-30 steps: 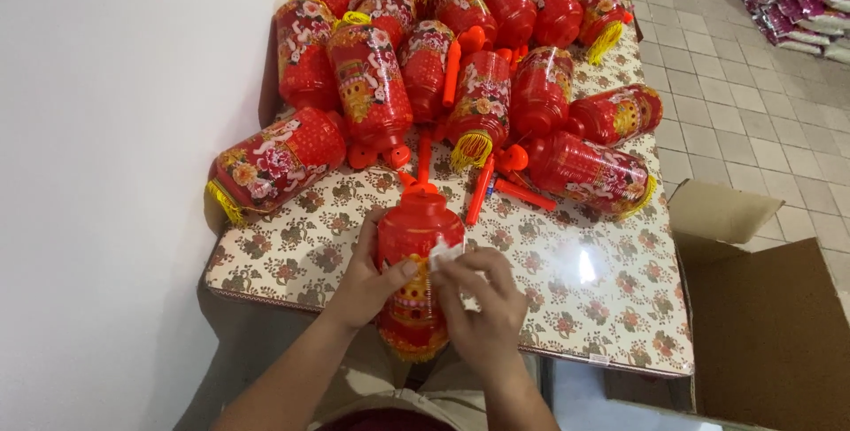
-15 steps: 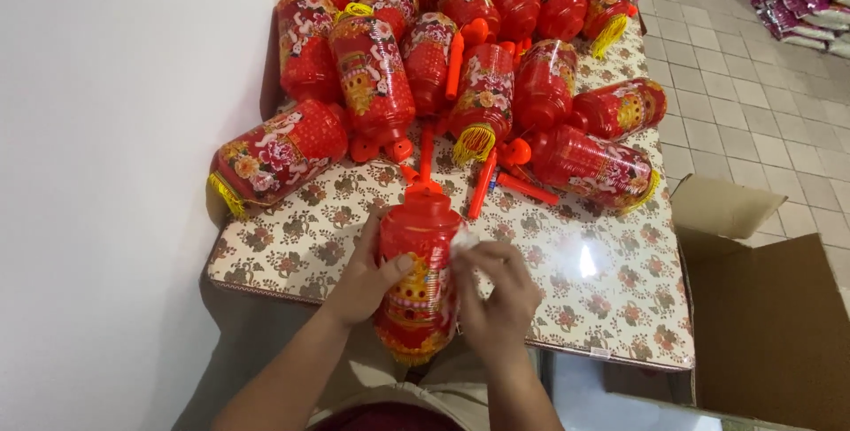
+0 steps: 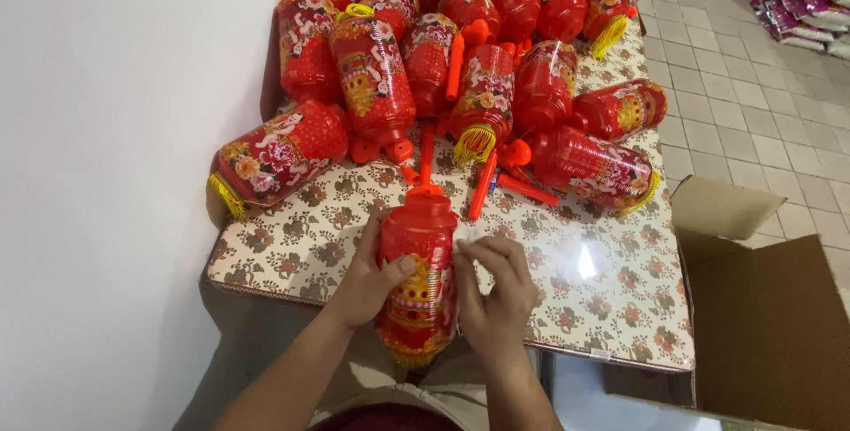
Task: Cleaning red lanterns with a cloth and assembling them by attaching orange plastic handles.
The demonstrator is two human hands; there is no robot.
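- Head view, looking down: red plastic lantern (image 3: 418,285), cylindrical, glossy, printed with gold and floral bands, held upright over the near edge of the surface (image 3: 611,307), its orange cap toward the pile.
- Left hand (image 3: 367,276) wrapped round the lantern's left side, thumb pressed on the front, fingers curled behind.
- Right hand (image 3: 496,294) touching the lantern's right side, fingertips drawn together, pinching something small and pale, too small to tell.
- Surface covered with a shiny cream cloth patterned with brown flowers, a light glare on its right part.
- Farther back, a crowded pile of finished lanterns (image 3: 478,68), lying on their sides, yellow tassels at the ends, loose orange stick handles (image 3: 482,185) between them.
- Right of the surface, an open brown cardboard box (image 3: 770,307) on the tiled floor (image 3: 753,112).
- Left, a plain white wall (image 3: 106,174).
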